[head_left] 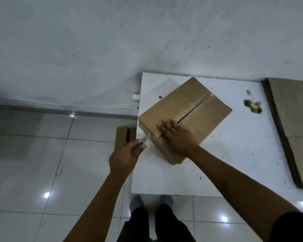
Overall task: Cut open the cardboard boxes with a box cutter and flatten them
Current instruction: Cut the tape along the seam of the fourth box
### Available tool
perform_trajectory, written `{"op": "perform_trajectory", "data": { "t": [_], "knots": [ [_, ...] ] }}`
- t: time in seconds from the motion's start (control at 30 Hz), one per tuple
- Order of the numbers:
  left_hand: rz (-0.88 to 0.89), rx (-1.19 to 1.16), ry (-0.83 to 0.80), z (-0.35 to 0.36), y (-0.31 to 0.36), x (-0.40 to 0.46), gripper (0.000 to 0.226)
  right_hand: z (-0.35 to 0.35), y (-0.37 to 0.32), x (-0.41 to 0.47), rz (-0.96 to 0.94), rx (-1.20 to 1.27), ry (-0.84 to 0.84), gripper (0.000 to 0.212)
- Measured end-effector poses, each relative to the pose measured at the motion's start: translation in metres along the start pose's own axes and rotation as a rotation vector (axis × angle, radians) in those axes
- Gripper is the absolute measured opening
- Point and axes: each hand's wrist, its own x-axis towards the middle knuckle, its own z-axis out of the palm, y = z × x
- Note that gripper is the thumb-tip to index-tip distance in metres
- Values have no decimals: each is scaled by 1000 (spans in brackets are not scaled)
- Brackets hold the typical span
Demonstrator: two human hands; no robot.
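Observation:
A brown cardboard box [198, 103] sits turned like a diamond on the white table [234, 163], near its left edge. A slit runs along the taped centre seam of the box top. My right hand [177, 135] lies flat on the near part of the top, fingers straight, pressing it down. My left hand [128, 154] grips a clear-bodied box cutter [142, 142], its tip at the box's near left side by the taped seam end.
A stack of flattened cardboard [294, 130] lies on the table's right side. Torn scraps of cardboard [254, 105] lie between it and the box. Another cardboard piece [122, 137] stands on the tiled floor left of the table. The white wall is behind.

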Motion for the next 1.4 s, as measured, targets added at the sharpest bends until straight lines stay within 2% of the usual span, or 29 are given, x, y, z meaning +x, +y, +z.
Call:
{"op": "perform_trajectory", "data": {
  "t": [0.03,0.1,0.23,0.43,0.6,0.83,0.97,1.1,1.27,1.4],
  "knots": [
    [-8,-17,10,-2,1,-4,47,2,-2,-3,27,55,46,70],
    [-22,-51,28,-4,5,-9,45,8,-10,-11,90,151,124,69],
    [-39,-134,42,-5,14,-9,39,24,-25,-31,197,162,173,89],
    [-132,-225,-107,4,16,-9,30,29,-5,-55,326,194,124,78],
    [-216,-451,-213,30,22,-5,19,33,22,-77,424,210,114,85],
    [-294,-377,-299,84,32,3,11,37,56,-99,374,164,106,87],
    [-281,-274,-268,104,44,5,15,40,73,-106,334,138,105,88],
    [-254,-193,-168,118,53,11,16,46,89,-113,303,129,117,86],
    [-274,-191,-64,118,52,12,4,49,97,-116,263,160,147,84],
    [-276,-201,-20,111,57,14,23,50,105,-118,221,184,140,83]
  ]
}}
